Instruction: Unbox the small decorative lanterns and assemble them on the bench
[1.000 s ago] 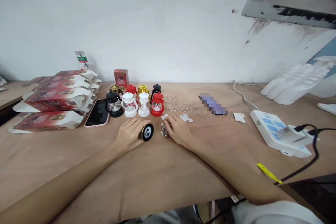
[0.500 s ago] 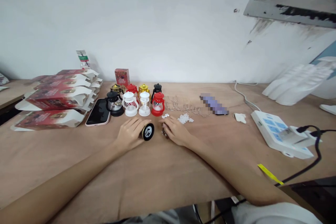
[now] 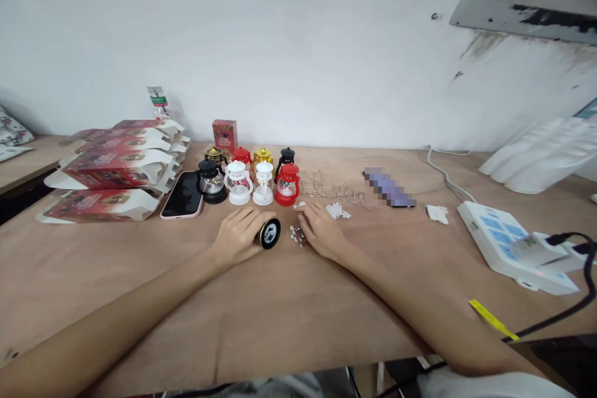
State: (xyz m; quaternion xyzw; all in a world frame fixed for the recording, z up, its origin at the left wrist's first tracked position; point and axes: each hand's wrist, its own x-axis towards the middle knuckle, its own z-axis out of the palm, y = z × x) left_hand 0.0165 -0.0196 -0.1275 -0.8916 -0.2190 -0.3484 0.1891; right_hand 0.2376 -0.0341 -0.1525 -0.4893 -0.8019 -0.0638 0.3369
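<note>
My left hand [image 3: 239, 235] is wrapped round a small black-and-gold lantern [image 3: 269, 234] lying on its side, its round base with a battery opening facing me. A little to the right, a small heap of shiny round button cells [image 3: 297, 236] lies on the table. At the heap's right edge is my right hand [image 3: 321, 231], fingers curled down and tips together; whatever they pinch, if anything, is hidden. Just behind the hands stand several small lanterns: white [image 3: 239, 183], red [image 3: 288, 185], black [image 3: 212, 181] and gold [image 3: 262, 158] ones.
Bent wire pieces [image 3: 333, 191] and small white plastic bits [image 3: 336, 211] lie behind my right hand. Left are a phone [image 3: 183, 194] and stacked red boxes [image 3: 112, 165]. A purple phone-like object [image 3: 389, 188], a power strip [image 3: 504, 249] and its cables are on the right.
My right hand has drawn slightly right off the button cells, so more of the heap shows. My left hand still holds the lantern. The whole view has shifted a little.
</note>
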